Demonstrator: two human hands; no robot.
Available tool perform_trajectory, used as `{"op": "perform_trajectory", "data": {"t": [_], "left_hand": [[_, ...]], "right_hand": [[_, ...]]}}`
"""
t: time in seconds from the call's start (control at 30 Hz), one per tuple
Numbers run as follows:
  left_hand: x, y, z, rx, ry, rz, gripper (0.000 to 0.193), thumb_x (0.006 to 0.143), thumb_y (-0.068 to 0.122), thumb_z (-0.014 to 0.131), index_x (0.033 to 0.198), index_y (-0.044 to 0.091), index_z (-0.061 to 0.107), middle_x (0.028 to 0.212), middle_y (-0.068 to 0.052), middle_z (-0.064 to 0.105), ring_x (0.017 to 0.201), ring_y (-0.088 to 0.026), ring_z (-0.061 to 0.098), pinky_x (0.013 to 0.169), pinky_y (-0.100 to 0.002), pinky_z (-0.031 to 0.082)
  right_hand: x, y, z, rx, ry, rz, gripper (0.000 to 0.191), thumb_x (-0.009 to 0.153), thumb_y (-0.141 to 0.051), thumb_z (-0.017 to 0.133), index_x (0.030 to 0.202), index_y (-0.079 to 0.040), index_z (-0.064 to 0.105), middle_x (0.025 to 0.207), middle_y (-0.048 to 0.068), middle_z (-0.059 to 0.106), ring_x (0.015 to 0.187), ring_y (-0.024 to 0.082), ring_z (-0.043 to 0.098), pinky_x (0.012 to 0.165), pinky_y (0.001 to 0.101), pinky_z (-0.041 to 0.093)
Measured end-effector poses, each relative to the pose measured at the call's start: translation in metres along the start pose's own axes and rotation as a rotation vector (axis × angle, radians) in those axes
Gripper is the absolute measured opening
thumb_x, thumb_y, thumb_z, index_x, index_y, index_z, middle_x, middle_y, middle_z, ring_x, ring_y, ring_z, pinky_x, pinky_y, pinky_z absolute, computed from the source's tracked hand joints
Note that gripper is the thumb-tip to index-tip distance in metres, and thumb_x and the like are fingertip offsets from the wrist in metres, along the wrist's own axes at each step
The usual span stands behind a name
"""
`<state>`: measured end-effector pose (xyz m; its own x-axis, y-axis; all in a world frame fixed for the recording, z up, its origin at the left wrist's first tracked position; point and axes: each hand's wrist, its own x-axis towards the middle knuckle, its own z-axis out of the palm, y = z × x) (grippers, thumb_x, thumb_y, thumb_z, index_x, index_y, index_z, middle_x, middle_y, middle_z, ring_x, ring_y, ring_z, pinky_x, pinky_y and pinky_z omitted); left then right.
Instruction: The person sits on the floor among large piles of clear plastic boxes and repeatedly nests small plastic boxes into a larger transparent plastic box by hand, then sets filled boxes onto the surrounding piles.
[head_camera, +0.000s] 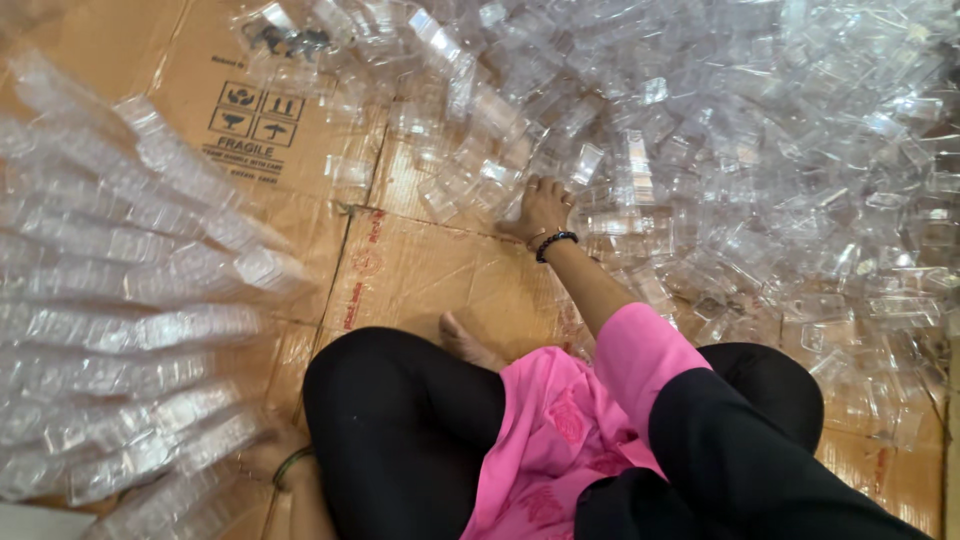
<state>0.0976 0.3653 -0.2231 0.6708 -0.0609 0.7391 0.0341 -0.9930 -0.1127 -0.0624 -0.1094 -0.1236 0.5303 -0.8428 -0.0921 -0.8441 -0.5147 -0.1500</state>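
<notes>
My right hand (543, 208), with a dark beaded bracelet at the wrist, reaches forward, palm down, onto the near edge of a big heap of clear plastic pieces (720, 150). Its fingers curl among the pieces, and I cannot tell whether it grips one. My left hand (262, 452), with a green bangle at the wrist, is low at the left. It is blurred and partly hidden behind long stacks of nested clear plastic pieces (130, 330) that fan out close to the camera. I sit cross-legged in black trousers and a pink top.
Flattened brown cardboard sheets (430, 270) cover the floor under me and under the heap. My bare foot (465, 345) rests on the cardboard in front of my knees. A few dark small items (285, 40) lie at the far edge of the heap.
</notes>
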Motion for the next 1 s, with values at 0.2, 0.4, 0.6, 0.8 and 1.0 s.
{"op": "perform_trajectory", "data": {"t": [0.2,0.4,0.6,0.8,1.0], "left_hand": [[0.061,-0.009,-0.106,-0.9,-0.915,-0.071,0.051,0.101,0.04,0.066,0.13,-0.001,0.068,0.104,-0.021,0.073,0.098,-0.032,0.073,0.088,-0.041,0.056],[0.111,0.154,-0.216,-1.566,-1.235,0.386,0.091,0.079,0.039,0.087,0.143,-0.007,0.042,0.111,-0.018,0.073,0.101,-0.028,0.071,0.082,-0.035,0.057],[0.036,0.316,-0.202,-2.019,-1.792,0.166,0.057,0.086,0.023,0.078,0.131,0.007,0.047,0.109,-0.007,0.068,0.083,-0.012,0.07,0.072,-0.029,0.06],[-0.005,0.337,-0.126,-1.872,-1.889,-0.269,0.051,0.107,0.051,0.057,0.108,0.0,0.059,0.082,-0.01,0.067,0.069,-0.018,0.068,0.061,-0.032,0.059],[-0.026,0.346,-0.122,-1.84,-1.737,0.065,0.061,0.087,0.044,0.079,0.127,0.006,0.054,0.106,-0.008,0.069,0.092,-0.014,0.067,0.077,-0.03,0.058]], "right_hand": [[-0.023,0.035,0.005,0.261,0.111,-0.161,0.069,0.079,-0.04,0.083,0.133,-0.006,0.056,0.112,0.01,0.07,0.102,0.03,0.064,0.1,0.0564,0.034],[-0.097,0.056,-0.023,0.931,-0.091,-0.44,0.024,0.096,-0.022,0.079,0.109,-0.005,0.069,0.119,0.011,0.072,0.095,0.016,0.069,0.081,0.033,0.057],[-0.072,0.098,-0.069,1.284,-0.234,-0.452,0.039,0.109,-0.026,0.063,0.139,-0.002,0.058,0.128,0.01,0.07,0.118,0.02,0.069,0.104,0.036,0.059],[0.021,0.18,-0.075,-0.318,0.225,-0.34,0.082,0.075,-0.003,0.06,0.153,-0.012,0.035,0.158,0.018,0.04,0.143,0.039,0.038,0.114,0.0658,0.011],[0.027,0.198,-0.097,0.211,0.186,-0.114,0.037,0.102,-0.014,0.062,0.138,-0.02,0.062,0.139,0.005,0.067,0.126,0.024,0.063,0.123,0.0589,0.021]]}}
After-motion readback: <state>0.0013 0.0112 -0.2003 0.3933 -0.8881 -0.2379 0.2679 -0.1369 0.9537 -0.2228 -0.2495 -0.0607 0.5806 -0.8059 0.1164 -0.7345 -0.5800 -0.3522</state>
